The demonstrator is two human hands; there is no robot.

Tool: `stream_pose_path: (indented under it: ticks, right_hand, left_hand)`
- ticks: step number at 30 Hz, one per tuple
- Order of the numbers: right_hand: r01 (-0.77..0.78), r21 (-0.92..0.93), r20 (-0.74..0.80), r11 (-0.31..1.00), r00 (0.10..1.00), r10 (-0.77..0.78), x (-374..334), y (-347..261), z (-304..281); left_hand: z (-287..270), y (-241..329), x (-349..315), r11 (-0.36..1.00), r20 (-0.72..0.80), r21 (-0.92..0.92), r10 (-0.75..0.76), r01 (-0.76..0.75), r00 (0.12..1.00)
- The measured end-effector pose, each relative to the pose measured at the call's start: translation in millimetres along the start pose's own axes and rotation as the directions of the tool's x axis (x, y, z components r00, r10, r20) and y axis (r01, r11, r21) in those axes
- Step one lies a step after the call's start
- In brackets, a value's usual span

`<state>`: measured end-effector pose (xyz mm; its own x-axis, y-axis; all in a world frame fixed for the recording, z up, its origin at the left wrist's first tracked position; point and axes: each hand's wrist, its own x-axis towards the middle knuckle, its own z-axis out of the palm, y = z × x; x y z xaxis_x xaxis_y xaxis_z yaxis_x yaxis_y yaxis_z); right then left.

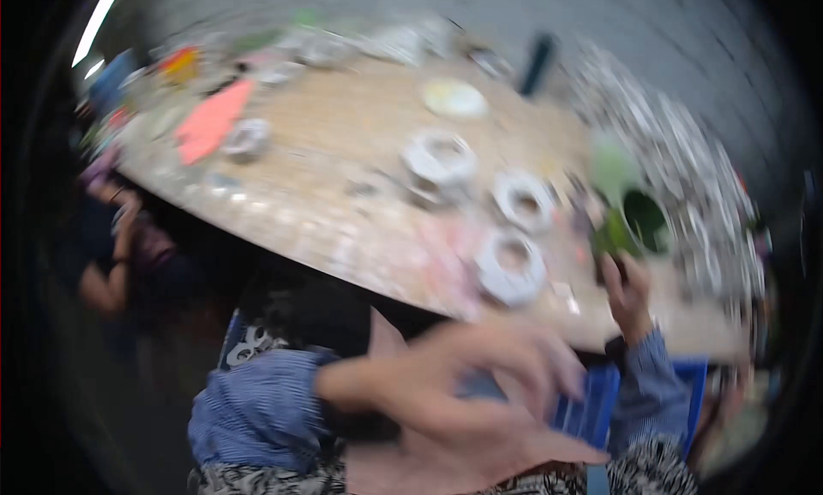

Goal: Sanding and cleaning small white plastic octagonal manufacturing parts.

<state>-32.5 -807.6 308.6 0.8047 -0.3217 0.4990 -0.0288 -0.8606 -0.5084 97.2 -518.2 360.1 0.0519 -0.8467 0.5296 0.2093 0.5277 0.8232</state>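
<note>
Worktable (343,109): pale, spread before me.
White rings (510,287): three, blurred, ahead of me.
Coral sheet (214,122): left of them, beside a white roll (246,139).
Co-worker (107,285): at my far left.
Blue crate (600,401): low on my right.

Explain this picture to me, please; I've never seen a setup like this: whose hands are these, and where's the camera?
There is no machine here: a person works bare-handed, filmed by a wide fisheye camera worn on the head, looking down, so straight edges bend. On the table lie several white ring-shaped pieces and an orange-pink sheet. The right hand is at a green object near the table's right side; blur hides whether it grips it. The left hand, also blurred, is above pink material near the lap; I can't tell whether it holds anything. Another person shows at the left.
</note>
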Motion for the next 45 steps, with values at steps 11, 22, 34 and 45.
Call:
stream_pose_path:
  ticks: [11,22,34,45]
  right_hand:
    - [-0.444,0.346,0.122,0.826,0.894,0.430,-35,-2,62]
    - [-0.101,-0.384,-0.071,0.918,0.994,0.080,-3,56,86]
    - [-0.065,-0.263,-0.009,0.963,0.998,0.065,-5,17,96]
    - [0.095,-0.117,0.021,0.989,0.995,-0.094,-2,-14,107]
  left_hand:
    - [-39,-125,-11,0.104,-0.479,0.874,0.026,0.474,0.878]
    - [-51,-190,-8,0.367,-0.645,0.716,0.023,0.593,0.764]
    - [-54,-196,-6,0.554,-0.709,0.611,0.065,0.566,0.702]
    - [-57,-196,-14,0.383,-0.651,0.730,0.136,0.566,0.747]
